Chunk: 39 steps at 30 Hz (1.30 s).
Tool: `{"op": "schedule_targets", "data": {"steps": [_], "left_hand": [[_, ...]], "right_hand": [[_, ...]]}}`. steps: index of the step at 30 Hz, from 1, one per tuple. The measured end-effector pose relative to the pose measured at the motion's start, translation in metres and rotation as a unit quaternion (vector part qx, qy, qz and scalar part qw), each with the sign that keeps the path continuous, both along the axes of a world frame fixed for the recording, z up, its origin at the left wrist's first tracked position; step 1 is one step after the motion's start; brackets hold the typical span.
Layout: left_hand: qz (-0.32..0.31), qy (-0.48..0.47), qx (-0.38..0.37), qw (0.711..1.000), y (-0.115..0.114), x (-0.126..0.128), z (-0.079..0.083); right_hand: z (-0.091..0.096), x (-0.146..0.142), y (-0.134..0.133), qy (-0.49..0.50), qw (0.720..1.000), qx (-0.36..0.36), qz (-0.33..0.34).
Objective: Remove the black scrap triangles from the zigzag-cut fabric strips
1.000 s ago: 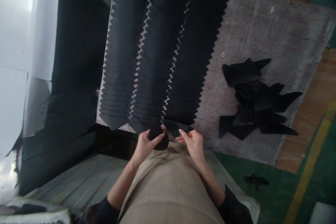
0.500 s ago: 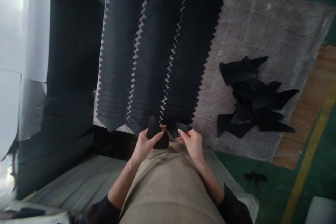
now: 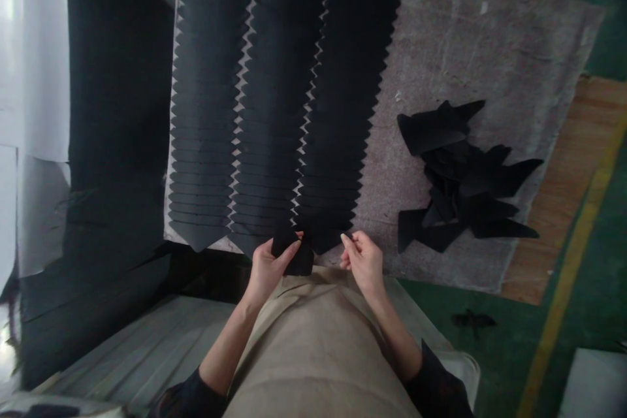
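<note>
My left hand (image 3: 268, 268) is closed on a small stack of black cut fabric pieces (image 3: 294, 256) at the near edge of the table. My right hand (image 3: 361, 260) pinches the near tip of a black piece (image 3: 326, 238) that lies at the foot of the right row. Three long rows of overlapped black pointed pieces (image 3: 274, 98) run away from me across the grey felt mat (image 3: 460, 59). Whether the pinched piece is lifted or lying flat I cannot tell.
A loose heap of black pointed pieces (image 3: 465, 183) lies on the felt to the right. A sheet of black fabric (image 3: 117, 111) hangs at the left beside white material (image 3: 29, 52). A black scrap (image 3: 473, 320) lies on the green floor.
The piece in my right hand has gone down from raised to level with the foot of the right row. My left hand kept its stack. The view shifted slightly rightward.
</note>
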<state>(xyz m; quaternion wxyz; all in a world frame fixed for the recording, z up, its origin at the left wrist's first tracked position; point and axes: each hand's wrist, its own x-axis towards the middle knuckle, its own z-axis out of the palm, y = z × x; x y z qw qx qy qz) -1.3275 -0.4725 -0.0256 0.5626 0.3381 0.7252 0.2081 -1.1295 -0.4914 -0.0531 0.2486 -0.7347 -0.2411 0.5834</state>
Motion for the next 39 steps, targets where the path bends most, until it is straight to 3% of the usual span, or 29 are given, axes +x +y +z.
{"op": "schedule_targets", "data": {"steps": [7, 15, 18, 22, 24, 27, 30, 34, 36, 39], "left_hand": [[-0.015, 0.044, 0.006, 0.999, 0.0, 0.002, -0.001], [-0.013, 0.06, 0.034, 0.998, 0.004, 0.007, -0.001], [-0.003, 0.022, 0.002, 1.0, 0.004, 0.002, 0.002], [0.07, -0.013, -0.033, 0.997, -0.002, -0.015, 0.006], [0.1, -0.012, -0.045, 0.994, -0.007, -0.023, 0.007], [0.124, -0.016, -0.063, 0.99, -0.013, -0.032, 0.006], [0.139, -0.036, -0.059, 0.988, -0.017, -0.032, 0.006], [0.092, -0.086, -0.061, 0.99, -0.017, -0.024, 0.013], [0.043, -0.112, -0.074, 0.99, -0.016, -0.019, 0.019], [-0.016, -0.153, -0.077, 0.985, -0.012, -0.01, 0.027]], "right_hand": [[0.0, 0.001, 0.005, -0.2, 0.969, 0.04, 0.142], [0.002, 0.014, 0.012, -0.265, 0.944, 0.016, 0.196], [0.012, 0.007, 0.012, -0.331, 0.9, 0.123, 0.255], [0.013, -0.015, 0.021, -0.3, 0.788, 0.345, 0.412], [0.004, -0.024, 0.027, -0.278, 0.741, 0.384, 0.475], [-0.013, -0.029, 0.034, -0.271, 0.714, 0.389, 0.516], [-0.018, -0.028, 0.037, -0.264, 0.717, 0.383, 0.519], [0.0, -0.024, 0.04, -0.215, 0.755, 0.387, 0.483], [0.014, -0.023, 0.042, -0.167, 0.805, 0.376, 0.428], [0.029, -0.026, 0.041, -0.074, 0.901, 0.268, 0.334]]}}
